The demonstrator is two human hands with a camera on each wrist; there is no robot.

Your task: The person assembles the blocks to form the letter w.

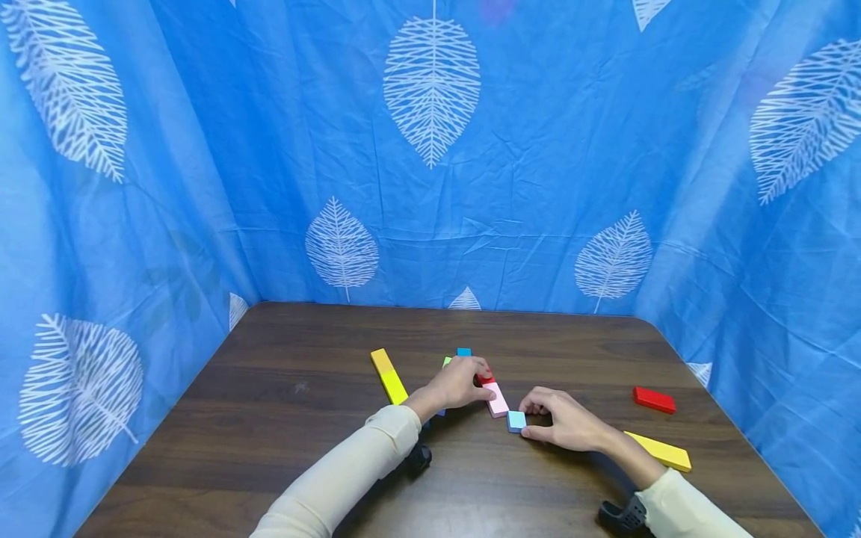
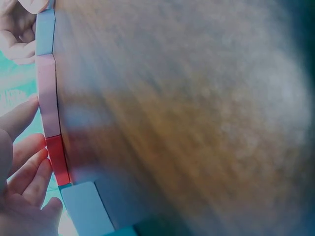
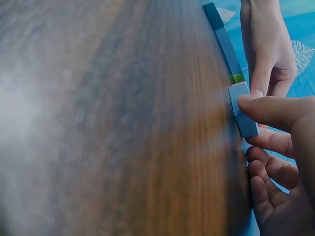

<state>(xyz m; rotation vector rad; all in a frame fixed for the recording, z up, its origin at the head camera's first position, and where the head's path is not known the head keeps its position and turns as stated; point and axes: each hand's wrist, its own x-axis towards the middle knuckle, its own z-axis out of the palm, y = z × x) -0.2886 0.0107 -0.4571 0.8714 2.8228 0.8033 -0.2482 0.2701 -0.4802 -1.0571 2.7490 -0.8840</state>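
Note:
My right hand (image 1: 568,420) pinches a light blue block (image 1: 516,421) between thumb and fingers, at the near end of a pink block (image 1: 496,401). Beyond the pink block, in line with it, lies a red block (image 2: 58,160). My left hand (image 1: 452,386) reaches over this row. In the left wrist view its thumb touches the side of the pink block and its fingertips touch the red one. The left hand hides part of the blocks behind it. In the right wrist view, the thumb presses on the light blue block's face.
An orange block (image 1: 381,360) and a yellow block (image 1: 394,388) lie end to end at left. A blue block (image 1: 464,352) and a green block (image 1: 447,361) show behind the left hand. On the right lie a red block (image 1: 654,400) and a yellow block (image 1: 662,452). Blue curtains surround the table (image 1: 303,344).

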